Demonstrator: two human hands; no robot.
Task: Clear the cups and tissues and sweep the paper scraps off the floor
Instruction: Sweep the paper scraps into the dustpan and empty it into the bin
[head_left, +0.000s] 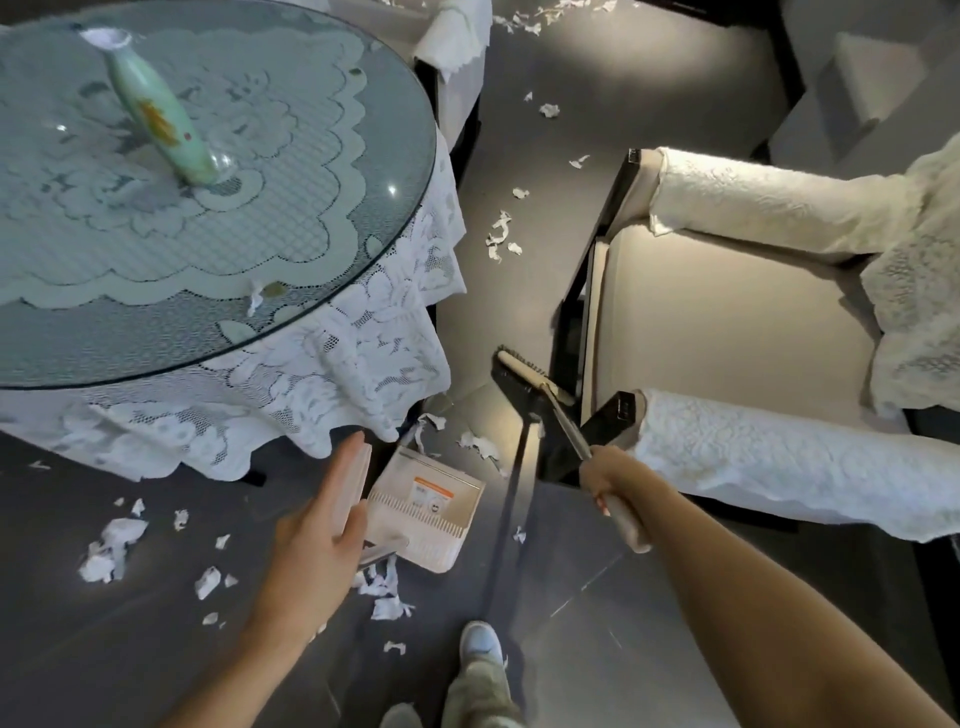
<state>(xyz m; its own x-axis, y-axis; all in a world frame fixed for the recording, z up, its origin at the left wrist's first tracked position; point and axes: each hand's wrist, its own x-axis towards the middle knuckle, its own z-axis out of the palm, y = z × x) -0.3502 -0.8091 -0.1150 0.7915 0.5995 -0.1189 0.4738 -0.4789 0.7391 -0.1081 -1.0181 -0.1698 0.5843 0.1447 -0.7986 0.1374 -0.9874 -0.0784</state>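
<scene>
White paper scraps (111, 545) lie scattered over the dark floor, left of my feet, around the dustpan and up the aisle between table and armchair (500, 236). My right hand (605, 475) grips the handle of a broom (524, 371) whose dark bristles rest on the floor beside the armchair's front corner. My left hand (317, 525) holds the upright handle of a white dustpan (434, 514), which sits on the floor below the table's edge. One small scrap (254, 299) lies on the glass tabletop.
A round glass-topped table (311, 291) with a lace cloth fills the upper left and carries a green vase (156, 111). A cream armchair (727, 322) with lace covers stands at the right. Another covered chair (452, 36) is at the top. My shoe (480, 642) is at the bottom centre.
</scene>
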